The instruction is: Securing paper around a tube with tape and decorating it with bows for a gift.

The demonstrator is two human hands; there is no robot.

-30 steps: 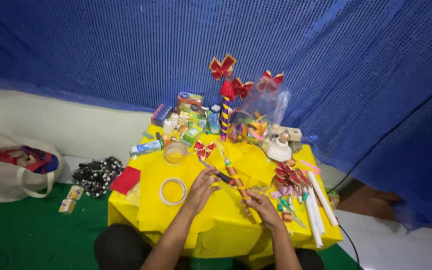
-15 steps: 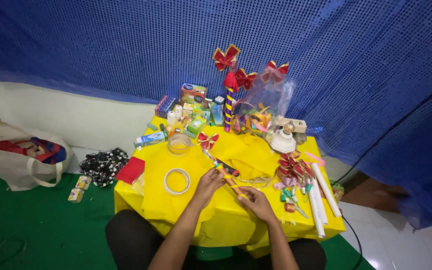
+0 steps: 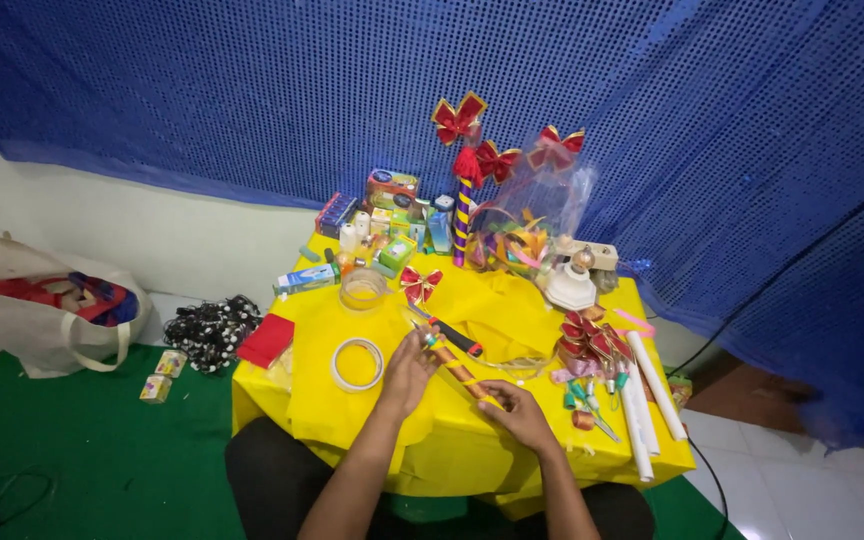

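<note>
Two hands, left hand [image 3: 407, 372] and right hand [image 3: 520, 412], grip one striped stick [image 3: 458, 369].

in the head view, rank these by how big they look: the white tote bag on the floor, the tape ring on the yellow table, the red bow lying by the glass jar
1. white tote bag, clearly largest
2. tape ring
3. red bow

The tape ring and the red bow look close in size. The bow lies farther from the camera, so their order is unsure.
</note>
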